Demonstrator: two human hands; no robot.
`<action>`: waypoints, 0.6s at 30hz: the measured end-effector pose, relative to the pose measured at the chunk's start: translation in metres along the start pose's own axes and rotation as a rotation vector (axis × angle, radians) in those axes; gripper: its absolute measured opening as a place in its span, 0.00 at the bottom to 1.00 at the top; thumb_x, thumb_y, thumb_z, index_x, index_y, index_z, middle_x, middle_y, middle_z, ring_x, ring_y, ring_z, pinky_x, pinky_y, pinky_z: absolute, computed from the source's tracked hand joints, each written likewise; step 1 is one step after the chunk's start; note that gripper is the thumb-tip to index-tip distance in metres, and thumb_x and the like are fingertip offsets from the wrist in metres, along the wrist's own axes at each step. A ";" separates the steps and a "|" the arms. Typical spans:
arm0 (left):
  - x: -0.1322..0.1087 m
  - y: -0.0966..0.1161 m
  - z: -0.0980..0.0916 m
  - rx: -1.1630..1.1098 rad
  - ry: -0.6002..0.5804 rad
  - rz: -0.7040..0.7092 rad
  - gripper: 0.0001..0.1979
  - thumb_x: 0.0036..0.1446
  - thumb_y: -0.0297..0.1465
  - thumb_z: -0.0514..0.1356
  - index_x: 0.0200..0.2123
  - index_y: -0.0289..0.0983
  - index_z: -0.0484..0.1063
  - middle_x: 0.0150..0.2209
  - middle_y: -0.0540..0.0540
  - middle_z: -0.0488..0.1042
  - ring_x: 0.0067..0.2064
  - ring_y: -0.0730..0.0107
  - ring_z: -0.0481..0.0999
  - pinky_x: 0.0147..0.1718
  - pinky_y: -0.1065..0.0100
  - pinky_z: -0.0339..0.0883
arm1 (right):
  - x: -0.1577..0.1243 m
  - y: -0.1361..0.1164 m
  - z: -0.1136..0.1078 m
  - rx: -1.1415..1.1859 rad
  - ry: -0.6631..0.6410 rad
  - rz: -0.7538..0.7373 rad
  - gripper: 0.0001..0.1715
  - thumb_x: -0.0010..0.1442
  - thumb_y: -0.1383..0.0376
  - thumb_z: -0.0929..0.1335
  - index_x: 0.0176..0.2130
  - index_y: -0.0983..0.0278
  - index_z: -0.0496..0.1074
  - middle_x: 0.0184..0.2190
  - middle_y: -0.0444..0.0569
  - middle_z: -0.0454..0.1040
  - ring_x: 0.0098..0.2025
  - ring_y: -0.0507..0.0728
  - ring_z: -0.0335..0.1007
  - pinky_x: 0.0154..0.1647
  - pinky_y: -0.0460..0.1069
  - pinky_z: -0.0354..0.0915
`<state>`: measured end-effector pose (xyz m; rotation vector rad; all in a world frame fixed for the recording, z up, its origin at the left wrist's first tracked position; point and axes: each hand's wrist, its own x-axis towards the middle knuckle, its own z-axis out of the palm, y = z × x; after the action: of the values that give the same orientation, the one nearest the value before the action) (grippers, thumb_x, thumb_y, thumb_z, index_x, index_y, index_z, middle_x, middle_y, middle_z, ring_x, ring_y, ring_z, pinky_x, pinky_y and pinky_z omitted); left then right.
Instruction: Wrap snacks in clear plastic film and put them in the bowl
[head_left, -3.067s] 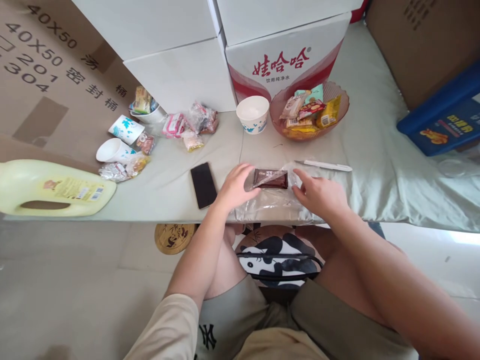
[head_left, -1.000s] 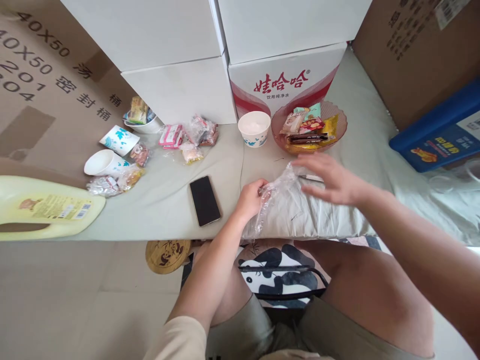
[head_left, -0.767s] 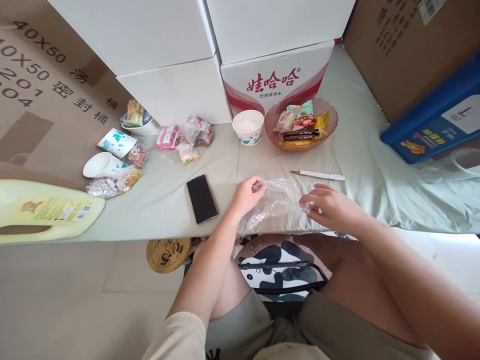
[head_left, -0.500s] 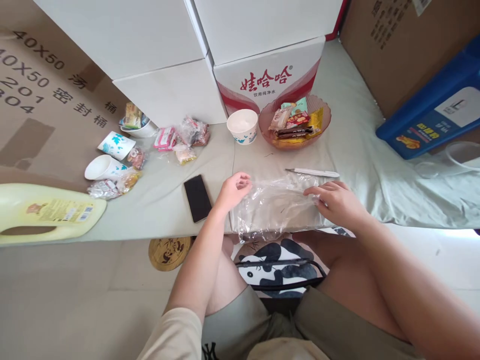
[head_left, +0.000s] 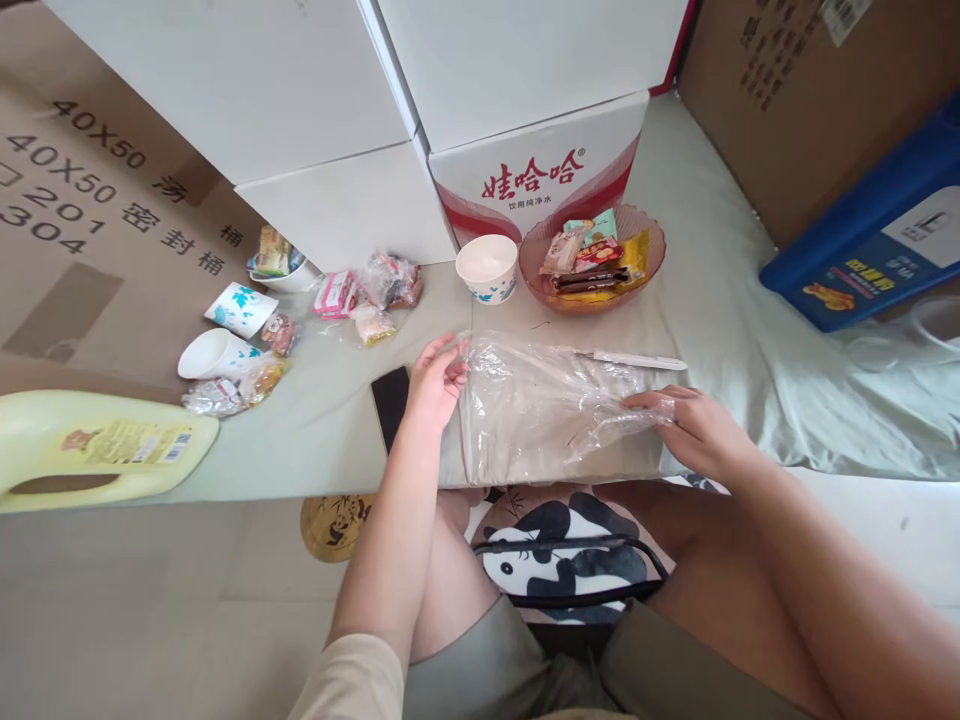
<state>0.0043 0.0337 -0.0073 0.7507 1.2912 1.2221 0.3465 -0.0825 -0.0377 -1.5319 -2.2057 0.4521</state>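
Observation:
A clear plastic bag [head_left: 536, 405] lies spread on the grey-green cloth [head_left: 742, 310] before me. My left hand [head_left: 437, 375] pinches the bag's upper left corner. My right hand [head_left: 694, 430] grips its crumpled right end. The bag looks empty. Behind it stands a pink glass bowl [head_left: 654, 262] heaped with wrapped snacks, a dark brown bar among them. A white pen-like tool [head_left: 637, 360] lies along the bag's far edge. A black phone [head_left: 388, 402] rests partly under my left wrist.
A white paper cup [head_left: 487, 268] stands left of the bowl. More cups and snack packets [head_left: 352, 298] are scattered at left. A yellow jug [head_left: 97, 445] lies at the near left edge. White cartons [head_left: 540, 175] wall the back; a blue box [head_left: 870, 240] sits right.
The dark brown bar that lay on the bag has gone into the bowl. Both hands took hold of the bag and pulled it out flat, left hand moving up, right hand moving right.

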 end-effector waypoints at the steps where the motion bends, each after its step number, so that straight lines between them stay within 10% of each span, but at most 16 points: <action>1: -0.004 -0.002 0.000 0.050 0.091 0.132 0.16 0.45 0.34 0.67 0.39 0.40 0.69 0.41 0.48 0.78 0.29 0.81 0.71 0.29 0.76 0.63 | 0.001 -0.001 0.000 0.018 0.016 0.005 0.25 0.62 0.71 0.59 0.49 0.60 0.79 0.44 0.51 0.83 0.47 0.63 0.80 0.49 0.60 0.75; 3: -0.020 -0.008 0.001 0.234 0.118 0.389 0.11 0.52 0.37 0.64 0.36 0.40 0.70 0.39 0.47 0.77 0.36 0.74 0.76 0.40 0.69 0.71 | 0.004 -0.003 0.000 0.033 0.059 0.039 0.23 0.64 0.69 0.59 0.48 0.59 0.80 0.42 0.52 0.82 0.45 0.63 0.80 0.46 0.58 0.76; 7: -0.059 -0.021 -0.001 0.810 -0.618 0.539 0.24 0.45 0.41 0.73 0.45 0.42 0.79 0.55 0.39 0.79 0.64 0.47 0.72 0.66 0.48 0.62 | 0.009 -0.010 0.002 0.078 0.154 0.099 0.25 0.61 0.70 0.60 0.47 0.58 0.81 0.39 0.52 0.76 0.41 0.61 0.77 0.44 0.58 0.76; 9: -0.069 -0.026 -0.004 0.981 -0.766 0.530 0.18 0.46 0.35 0.73 0.44 0.43 0.81 0.60 0.40 0.77 0.69 0.44 0.67 0.69 0.44 0.57 | 0.011 -0.014 0.002 0.124 0.227 0.108 0.25 0.59 0.71 0.60 0.46 0.57 0.81 0.40 0.53 0.74 0.44 0.61 0.77 0.48 0.59 0.75; 14: -0.064 -0.026 -0.015 0.810 -0.573 0.469 0.05 0.57 0.31 0.62 0.30 0.41 0.79 0.43 0.42 0.84 0.53 0.55 0.82 0.59 0.50 0.71 | 0.012 -0.017 -0.006 0.256 0.369 0.206 0.16 0.59 0.69 0.63 0.37 0.57 0.80 0.46 0.53 0.77 0.49 0.64 0.77 0.54 0.62 0.73; 18: -0.063 -0.018 -0.025 0.448 -0.317 0.298 0.11 0.58 0.41 0.63 0.34 0.39 0.75 0.28 0.47 0.81 0.28 0.68 0.79 0.30 0.66 0.74 | 0.011 -0.012 -0.008 0.332 0.331 0.200 0.11 0.62 0.66 0.63 0.34 0.58 0.75 0.45 0.52 0.80 0.50 0.64 0.78 0.57 0.63 0.72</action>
<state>-0.0061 -0.0353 -0.0109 1.4430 1.2248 0.9948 0.3374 -0.0760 -0.0234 -1.5225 -1.6451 0.5494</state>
